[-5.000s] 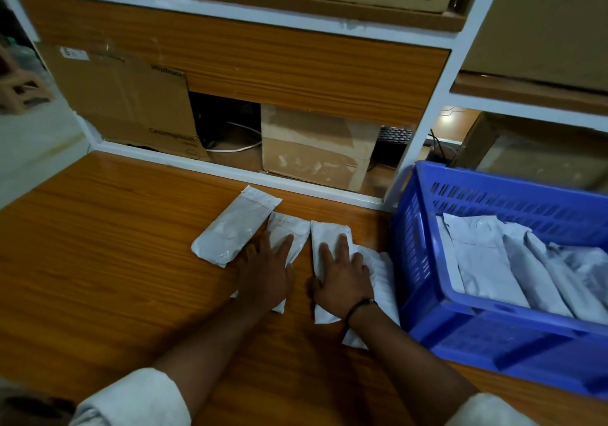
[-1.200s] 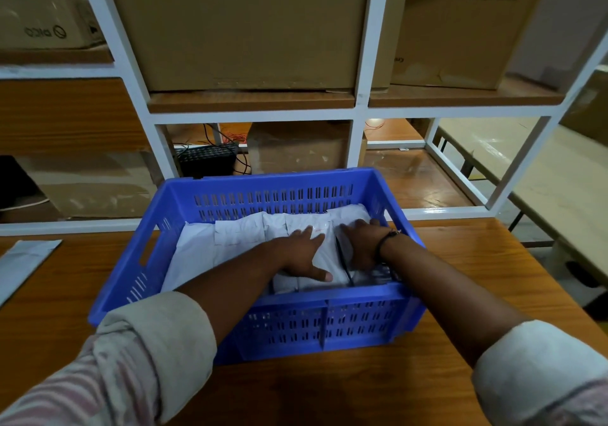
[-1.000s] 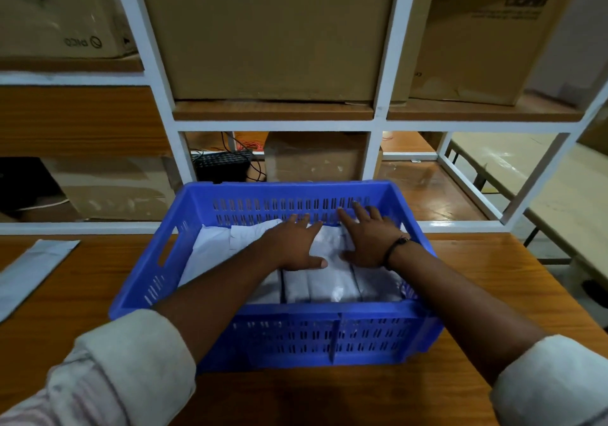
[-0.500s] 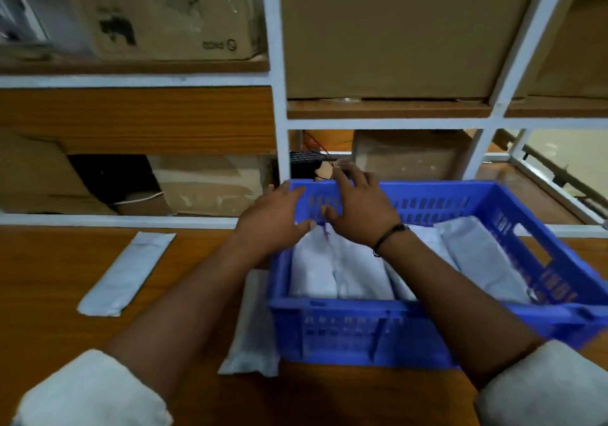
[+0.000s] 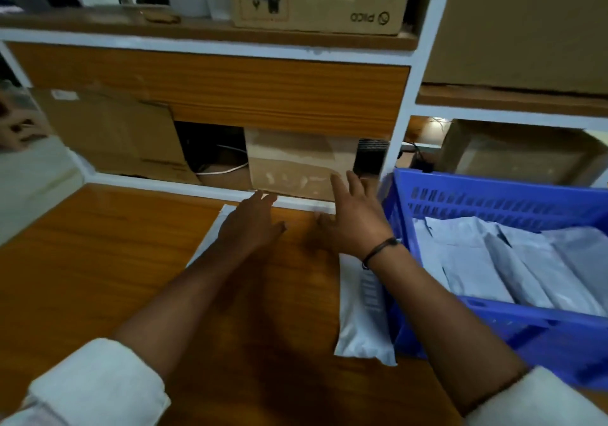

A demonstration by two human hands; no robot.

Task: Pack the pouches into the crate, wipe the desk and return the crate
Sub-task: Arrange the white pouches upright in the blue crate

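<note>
While left hand [image 5: 251,226] fingers stretch straight over one pouch [image 5: 204,245], right hand [image 5: 355,225] splayed, other pouch [image 5: 360,322] against crate [image 5: 493,193]

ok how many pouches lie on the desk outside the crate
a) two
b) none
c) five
a: one pouch lies beside the crate, and a second pouch shows partly behind the left hand.
</note>
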